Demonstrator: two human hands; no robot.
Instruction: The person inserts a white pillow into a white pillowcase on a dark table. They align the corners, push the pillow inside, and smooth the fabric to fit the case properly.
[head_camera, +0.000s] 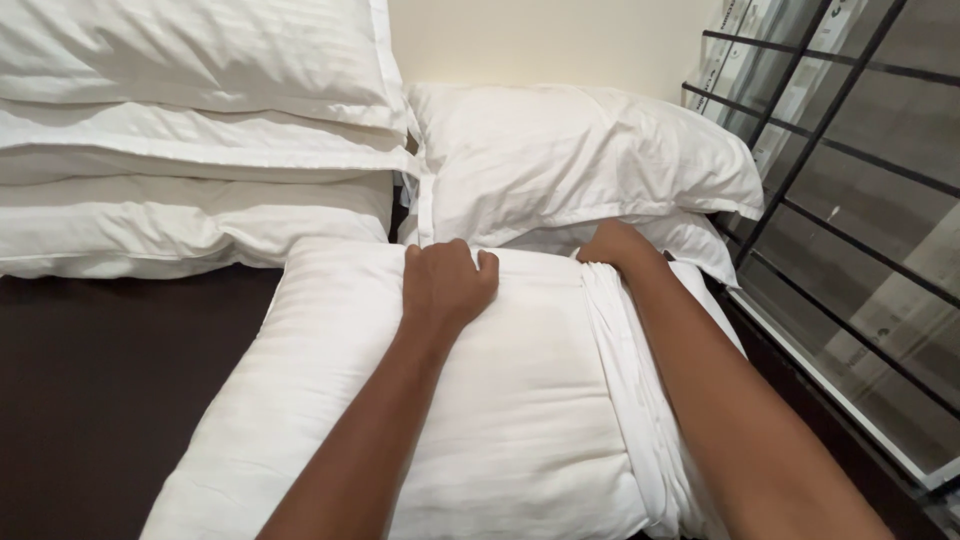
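Note:
A large white pillow (330, 400) lies in front of me on a dark brown surface (100, 380). My left hand (448, 283) is closed over the pillow's far edge, fingers curled down into it. My right hand (612, 250) grips the bunched white pillowcase (625, 370) gathered around the pillow's right part; its fingers are tucked into the fabric near the far edge. Both forearms reach out across the pillow.
Three white pillows are stacked at the back left (190, 140). Two more white pillows (570, 150) lie one on the other at the back centre against a cream wall. A black metal grille with glass (850, 200) runs along the right side.

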